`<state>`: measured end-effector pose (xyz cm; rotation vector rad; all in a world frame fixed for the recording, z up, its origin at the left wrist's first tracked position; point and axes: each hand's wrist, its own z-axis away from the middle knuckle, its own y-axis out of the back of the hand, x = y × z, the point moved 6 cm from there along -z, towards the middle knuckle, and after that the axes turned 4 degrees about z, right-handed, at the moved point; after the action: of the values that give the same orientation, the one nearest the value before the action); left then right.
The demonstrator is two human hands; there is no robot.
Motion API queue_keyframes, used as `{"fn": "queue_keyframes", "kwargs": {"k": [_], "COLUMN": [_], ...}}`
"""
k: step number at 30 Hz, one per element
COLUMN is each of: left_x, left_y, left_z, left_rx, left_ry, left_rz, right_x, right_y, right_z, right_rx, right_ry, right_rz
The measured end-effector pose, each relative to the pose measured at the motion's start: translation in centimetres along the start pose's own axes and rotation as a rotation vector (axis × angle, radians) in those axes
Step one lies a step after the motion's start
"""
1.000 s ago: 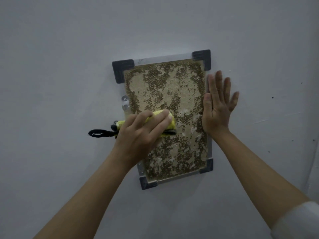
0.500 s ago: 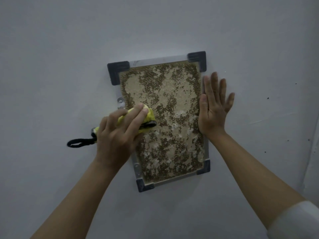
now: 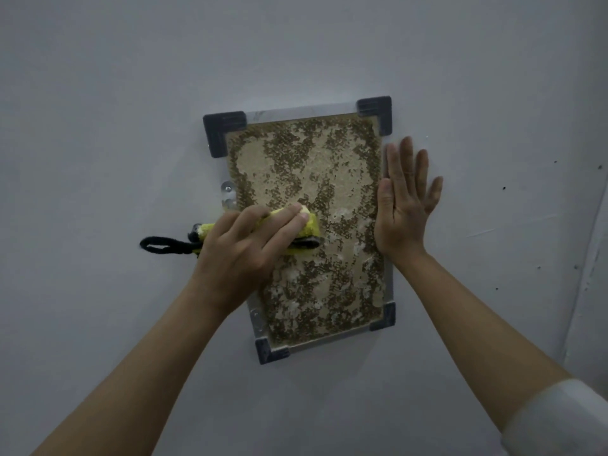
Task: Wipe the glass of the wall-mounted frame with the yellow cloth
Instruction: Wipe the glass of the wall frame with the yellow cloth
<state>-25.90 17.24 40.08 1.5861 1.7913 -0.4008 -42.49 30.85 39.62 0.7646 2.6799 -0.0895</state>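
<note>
mid-wipe: a person's left hand [image 3: 243, 248] presses a folded yellow cloth [image 3: 304, 225] against the glass of a wall-mounted frame [image 3: 309, 225], its grip closed on the cloth at the pane's left-middle. the right hand [image 3: 403, 205], open and holding nothing, lies flat at the frame's right edge. the next stroke likely needs firm sweeps over the rest of the pane. speckled brown-and-tan backing, dark corner brackets [image 3: 375, 110].

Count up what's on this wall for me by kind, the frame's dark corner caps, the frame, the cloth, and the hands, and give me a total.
Dark corner caps: 4 (top left, top right, bottom right, bottom left)
Frame: 1
Yellow cloth: 1
Hands: 2 (left hand on the cloth, right hand flat at the frame's right edge)
Total: 8
</note>
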Motion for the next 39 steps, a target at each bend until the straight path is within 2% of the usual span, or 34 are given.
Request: {"fn": "queue_keyframes", "kwargs": {"k": [3, 7, 17, 22, 24, 34, 36, 39], "left_x": [-0.1, 1.0, 1.4, 0.0, 0.3, 2.9, 2.2, 0.0], "left_y": [-0.2, -1.2, -1.0, -0.6, -0.9, -2.0, -1.5, -0.6], "left_z": [-0.1, -1.6, -2.1, -2.2, -2.9, -3.2, -2.8, -3.3], "left_rx": [0.022, 0.046, -0.010, 0.033, 0.044, -0.047, -0.047, 0.020], "left_ry": [0.072, 0.085, -0.070, 0.180, 0.223, -0.072, -0.029, 0.182], "left_rz": [0.021, 0.053, 0.054, 0.089, 0.114, 0.083, 0.107, 0.163], "right_x": [0.0, 0.2, 0.3, 0.3, 0.4, 0.5, 0.5, 0.5], "right_y": [-0.2, -0.5, -0.3, -0.3, -0.4, -0.3, -0.3, -0.2], "right_z": [0.0, 0.0, 0.0, 0.0, 0.1, -0.1, -0.1, 0.0], "right_rx": [-0.004, -0.007, 0.004, 0.006, 0.001, 0.013, 0.016, 0.015], "right_ry": [-0.006, -0.002, 0.016, 0.013, 0.015, 0.023, 0.020, 0.023], "right_rz": [0.016, 0.028, 0.024, 0.006, 0.008, 0.010, 0.003, -0.004]}}
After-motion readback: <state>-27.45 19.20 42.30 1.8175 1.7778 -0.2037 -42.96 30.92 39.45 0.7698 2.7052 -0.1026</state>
